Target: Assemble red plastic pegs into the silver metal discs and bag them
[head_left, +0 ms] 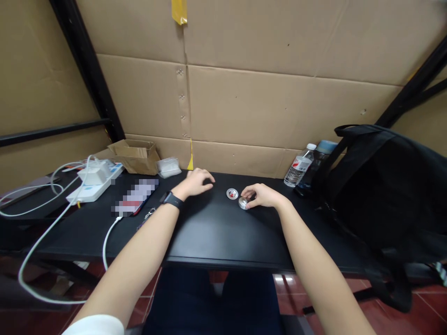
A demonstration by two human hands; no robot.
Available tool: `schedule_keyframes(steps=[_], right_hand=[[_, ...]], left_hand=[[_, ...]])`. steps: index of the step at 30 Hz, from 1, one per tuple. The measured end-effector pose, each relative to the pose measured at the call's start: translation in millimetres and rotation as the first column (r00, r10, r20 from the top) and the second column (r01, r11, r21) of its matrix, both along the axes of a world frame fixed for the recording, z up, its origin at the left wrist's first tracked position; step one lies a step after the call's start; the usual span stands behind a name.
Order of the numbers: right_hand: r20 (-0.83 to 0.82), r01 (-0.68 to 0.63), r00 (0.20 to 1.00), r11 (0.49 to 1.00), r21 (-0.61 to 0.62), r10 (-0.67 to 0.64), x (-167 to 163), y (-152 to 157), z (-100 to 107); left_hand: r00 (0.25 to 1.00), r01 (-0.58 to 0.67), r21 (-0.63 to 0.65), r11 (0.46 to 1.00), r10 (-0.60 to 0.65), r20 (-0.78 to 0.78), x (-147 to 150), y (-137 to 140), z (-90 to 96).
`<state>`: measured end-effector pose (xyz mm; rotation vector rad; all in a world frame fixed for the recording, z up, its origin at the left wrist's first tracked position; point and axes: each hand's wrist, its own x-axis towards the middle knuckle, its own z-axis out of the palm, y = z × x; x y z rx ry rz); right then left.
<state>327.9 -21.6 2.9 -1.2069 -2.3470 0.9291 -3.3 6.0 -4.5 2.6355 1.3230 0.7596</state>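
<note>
A tall cardboard wall rises behind the black table where this person sits, with a bulky black backpack at its right side and a clear water bottle near the bag. Of the two hands, the left is over the tabletop with thumb and fingers loosely parted, holding nothing I can see, while the right has thumb and fingers curled in on a small round metal tin at the table's middle. Just left of that tin lies a flat shiny disc, red at its centre.
</note>
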Motion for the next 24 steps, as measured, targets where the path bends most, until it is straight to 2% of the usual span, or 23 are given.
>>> schedule_keyframes(steps=[4,6,10,18,24], right_hand=[[0.033,-0.007,0.999,1.000,0.012,0.006,0,2,-2],[0.046,-0.004,0.999,1.000,0.023,0.003,1,2,-2],[0.043,0.002,0.999,0.999,0.034,-0.004,2,2,-2],[0.000,0.028,1.000,0.999,0.017,-0.028,2,3,-5],[0.057,0.008,0.998,0.999,0.031,-0.010,3,3,-5]], left_hand=[[0.975,0.138,0.059,0.989,-0.125,-0.182,53,-23,-16.1],[0.966,0.145,0.093,0.985,-0.121,-0.227,66,-31,-24.1],[0.965,0.134,0.102,0.986,-0.107,-0.238,70,-37,-31.0],[0.982,0.134,0.136,0.982,-0.113,-0.152,74,-34,-28.0],[0.986,0.124,0.147,0.981,-0.104,-0.132,75,-29,-32.0]])
